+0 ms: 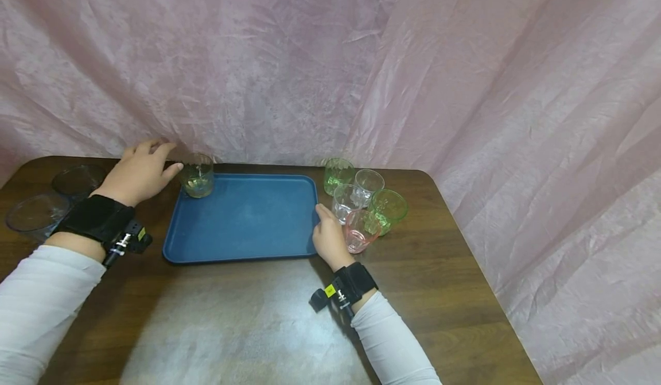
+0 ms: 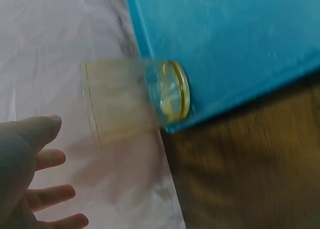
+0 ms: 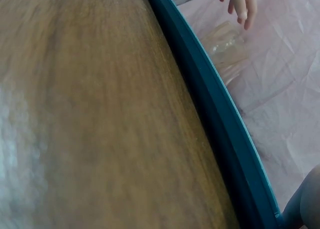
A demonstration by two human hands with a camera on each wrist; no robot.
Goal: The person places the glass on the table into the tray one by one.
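A pale yellow drinking glass stands upright on the far left corner of a blue tray. Just left of the glass is my left hand, fingers spread and apart from it; the left wrist view shows a gap between the fingertips and the glass. My right hand holds the tray by its right edge. At the bottom right of the right wrist view, part of that hand meets the tray rim; its other fingers are hidden there.
Right of the tray, close to my right hand, several glasses cluster: green, clear and pink. Two darker bluish glasses stand at the far left, partly behind my left wrist. A pink curtain hangs behind the brown table.
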